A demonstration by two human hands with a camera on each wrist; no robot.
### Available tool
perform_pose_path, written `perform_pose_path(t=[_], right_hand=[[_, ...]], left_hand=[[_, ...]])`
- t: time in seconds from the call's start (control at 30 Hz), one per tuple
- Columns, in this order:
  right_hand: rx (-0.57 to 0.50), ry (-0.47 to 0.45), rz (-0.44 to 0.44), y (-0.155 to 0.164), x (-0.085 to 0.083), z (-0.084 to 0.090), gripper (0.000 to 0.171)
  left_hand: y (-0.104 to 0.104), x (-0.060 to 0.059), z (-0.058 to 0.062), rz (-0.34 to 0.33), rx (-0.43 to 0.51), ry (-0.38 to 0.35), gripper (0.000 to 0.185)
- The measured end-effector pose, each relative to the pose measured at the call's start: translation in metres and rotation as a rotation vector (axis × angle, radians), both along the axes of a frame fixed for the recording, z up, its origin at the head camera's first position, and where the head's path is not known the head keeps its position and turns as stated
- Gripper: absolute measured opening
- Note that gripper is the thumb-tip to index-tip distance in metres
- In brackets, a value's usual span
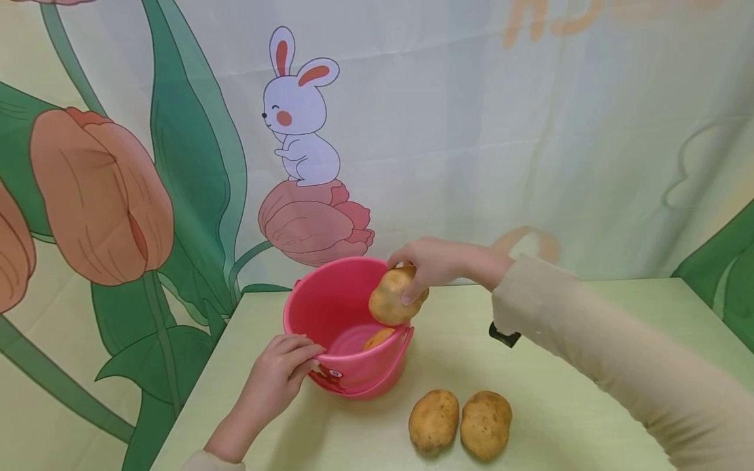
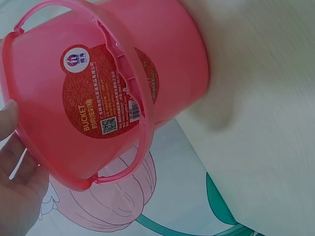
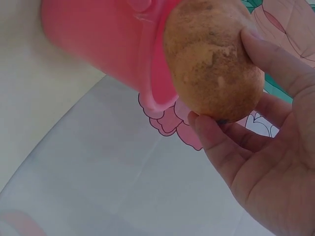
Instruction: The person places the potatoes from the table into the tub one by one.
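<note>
A pink bucket (image 1: 365, 379) stands on the table, its handle hanging down on the near side. My left hand (image 1: 281, 369) grips the bucket's near left rim, thumb on one side and fingers on the other. Over the right side of the opening, my right hand (image 1: 432, 265) holds a potato (image 1: 390, 297) between thumb and fingers. In the right wrist view that potato (image 3: 211, 64) overlaps the bucket's mouth. Inside the bucket lies another potato (image 1: 378, 338), partly hidden by the near wall. The left wrist view shows a red label (image 2: 98, 93) on the bucket's side.
Two potatoes (image 1: 434, 422) lie side by side on the pale green table (image 1: 589, 392), in front and to the right of the bucket. A printed curtain (image 1: 448, 131) with a rabbit and tulips hangs behind the table's far edge. A black band (image 1: 504, 335) shows under the right sleeve.
</note>
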State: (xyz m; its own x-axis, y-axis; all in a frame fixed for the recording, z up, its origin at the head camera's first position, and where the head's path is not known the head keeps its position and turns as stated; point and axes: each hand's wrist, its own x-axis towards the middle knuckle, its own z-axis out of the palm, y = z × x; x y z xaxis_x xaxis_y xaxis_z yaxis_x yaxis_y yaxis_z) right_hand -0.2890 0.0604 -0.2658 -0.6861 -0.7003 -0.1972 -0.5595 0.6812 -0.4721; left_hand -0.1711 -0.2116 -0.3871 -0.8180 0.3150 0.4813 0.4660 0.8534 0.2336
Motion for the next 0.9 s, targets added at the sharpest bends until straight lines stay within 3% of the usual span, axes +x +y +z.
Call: perform_pose_path(t=[0.5,0.9], right_hand=[[-0.034,0.018,0.002,-0.02,-0.007,-0.013,0.044],[-0.002,0.077,-0.047,-0.037,-0.009,-0.028,0.057]], left_hand=[[0.001,0.0,0.001,0.012,0.001,-0.031,0.029],[0.0,0.0,0.0,0.006,0.005,-0.016,0.029]])
